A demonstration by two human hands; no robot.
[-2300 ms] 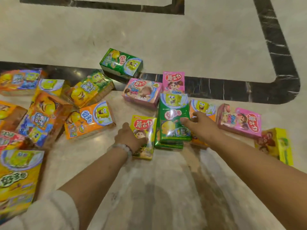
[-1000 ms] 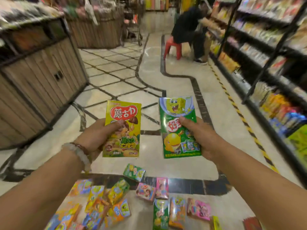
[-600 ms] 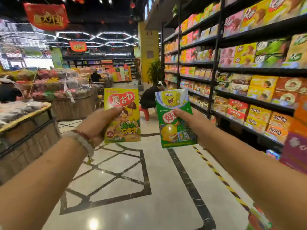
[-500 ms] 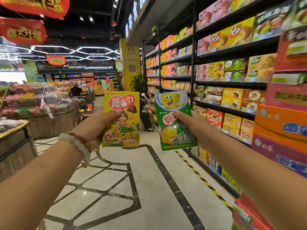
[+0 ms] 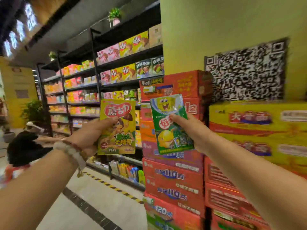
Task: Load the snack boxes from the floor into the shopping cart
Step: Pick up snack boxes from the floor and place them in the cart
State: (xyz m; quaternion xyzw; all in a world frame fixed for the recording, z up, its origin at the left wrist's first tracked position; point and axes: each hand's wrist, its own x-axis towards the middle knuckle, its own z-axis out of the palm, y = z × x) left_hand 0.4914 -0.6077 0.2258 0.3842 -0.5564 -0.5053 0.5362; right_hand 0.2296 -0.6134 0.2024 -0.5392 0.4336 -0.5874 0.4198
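Note:
My left hand, with a bead bracelet on the wrist, grips a yellow snack box with a red logo, thumb across its front. My right hand grips a green snack box with a yellow cartoon sponge at its top. Both boxes are held upright at chest height, side by side and apart. No shopping cart and none of the floor boxes are in view.
Straight ahead stands a tall stack of red cartons, with yellow cartons to the right against a yellow pillar bearing a QR code. Black shelves of snacks line the aisle on the left. A dark-haired person is at the left edge.
I picked both boxes up off the floor and lifted them. The view has since swung up and to the right, from the open aisle to the carton stacks and pillar.

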